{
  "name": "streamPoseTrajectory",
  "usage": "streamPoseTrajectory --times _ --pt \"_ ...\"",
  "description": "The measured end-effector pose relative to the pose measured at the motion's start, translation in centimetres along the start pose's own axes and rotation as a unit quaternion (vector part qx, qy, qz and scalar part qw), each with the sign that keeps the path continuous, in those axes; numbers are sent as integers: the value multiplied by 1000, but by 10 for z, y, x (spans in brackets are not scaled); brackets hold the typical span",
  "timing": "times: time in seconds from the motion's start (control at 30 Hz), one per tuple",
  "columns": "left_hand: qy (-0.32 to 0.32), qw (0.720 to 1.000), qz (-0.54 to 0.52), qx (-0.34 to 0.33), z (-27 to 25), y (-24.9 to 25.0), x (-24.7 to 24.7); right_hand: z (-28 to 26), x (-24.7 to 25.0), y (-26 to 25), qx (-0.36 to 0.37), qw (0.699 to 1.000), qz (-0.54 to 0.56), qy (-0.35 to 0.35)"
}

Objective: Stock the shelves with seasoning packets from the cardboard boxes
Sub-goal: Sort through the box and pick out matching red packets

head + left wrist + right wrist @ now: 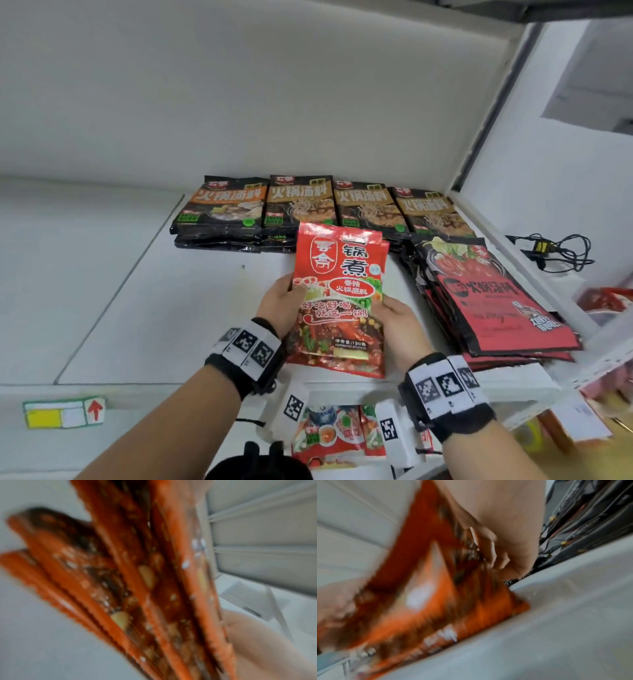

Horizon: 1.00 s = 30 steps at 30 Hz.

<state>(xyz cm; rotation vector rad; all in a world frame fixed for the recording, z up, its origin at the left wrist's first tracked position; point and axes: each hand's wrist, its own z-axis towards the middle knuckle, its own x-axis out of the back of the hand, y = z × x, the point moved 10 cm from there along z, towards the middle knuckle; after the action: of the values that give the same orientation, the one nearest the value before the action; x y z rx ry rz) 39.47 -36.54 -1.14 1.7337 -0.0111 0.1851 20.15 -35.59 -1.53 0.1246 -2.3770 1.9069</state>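
A small bundle of red seasoning packets (337, 298) is held upright over the front part of the white shelf (137, 291), clamped between both hands. The left hand (282, 305) grips the bundle's left edge with the thumb across the printed front; the right hand (399, 320) grips the right edge in the same way, so neither hand is free. Holding it from both sides most likely keeps the slippery packets squared together as one block, so they can go down as a tidy stack rather than fan out. The left wrist view, though badly blurred, seems to show several packet edges side by side, which fits a bundle and not a single packet.

The bundle's long axis runs from near the shelf's front edge up and away toward the back wall, leaning slightly. Its printed face is turned to the person, the title end uppermost and the serrated bottom seal lowest, close to or touching the shelf; the right wrist view suggests a corner meets the surface.

It sits in the open gap in front of the row of black packets (318, 209) and just left of the red-and-black stack (493, 298), probably the slot meant for it.
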Motion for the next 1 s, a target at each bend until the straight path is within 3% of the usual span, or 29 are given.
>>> streamPoseTrajectory --times 0.1,0.33,0.47,0.57,0.67,0.8,0.9,1.0 --pt "-30 991 -48 -118 -5 39 6 -4 9 -39 131 991 13 1" --pt "-81 975 26 -204 -20 44 -9 -5 0 -26 177 981 -79 22" --pt "-78 980 95 -154 -7 28 -6 -1 -1 -16 163 982 -96 9" --pt "-101 968 194 -121 -7 18 -13 4 -4 -11 149 980 -133 0" --pt "-84 959 248 -107 -1 21 -12 8 0 -18 112 980 -163 2" --pt "-111 965 227 -72 9 20 -28 14 27 -36 80 967 -237 41" --pt "-190 960 203 -13 8 -2 -61 16 42 -19 30 943 -329 37" --pt "-214 961 175 21 6 -15 -83 12 59 -1 -3 937 -346 54"
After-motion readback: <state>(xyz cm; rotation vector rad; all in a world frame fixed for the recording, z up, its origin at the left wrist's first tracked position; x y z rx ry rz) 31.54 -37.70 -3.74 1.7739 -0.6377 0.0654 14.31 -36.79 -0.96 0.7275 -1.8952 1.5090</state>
